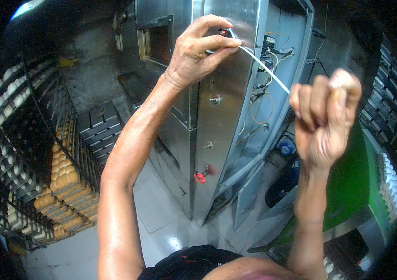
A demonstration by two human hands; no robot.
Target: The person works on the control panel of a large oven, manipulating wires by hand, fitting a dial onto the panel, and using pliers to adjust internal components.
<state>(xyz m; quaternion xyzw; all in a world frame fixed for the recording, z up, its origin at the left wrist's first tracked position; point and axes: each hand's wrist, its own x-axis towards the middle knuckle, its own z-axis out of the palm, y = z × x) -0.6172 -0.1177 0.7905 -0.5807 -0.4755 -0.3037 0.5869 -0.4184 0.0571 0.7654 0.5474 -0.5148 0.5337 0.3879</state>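
Note:
A thin white cord [267,71] stretches taut between my hands in front of a tall stainless steel cabinet [203,126]. My left hand [198,51] is raised near the top of the cabinet's narrow front, thumb and fingers pinching the cord. Beside those fingertips, a small dark fitting with a reddish spot [224,32] shows on the steel. Lower to the right, my right hand [324,116] is closed in a fist, slightly blurred. The cord runs into that fist, and its end there is hidden.
The cabinet's open side compartment [273,79] exposes loose wires and electrical parts. Below my left hand, a metal stud [215,100] and a red valve handle [200,177] stick out. Racks with golden buns [65,175] stand left; a green surface [347,186] and stacked pale trays [389,182] are right.

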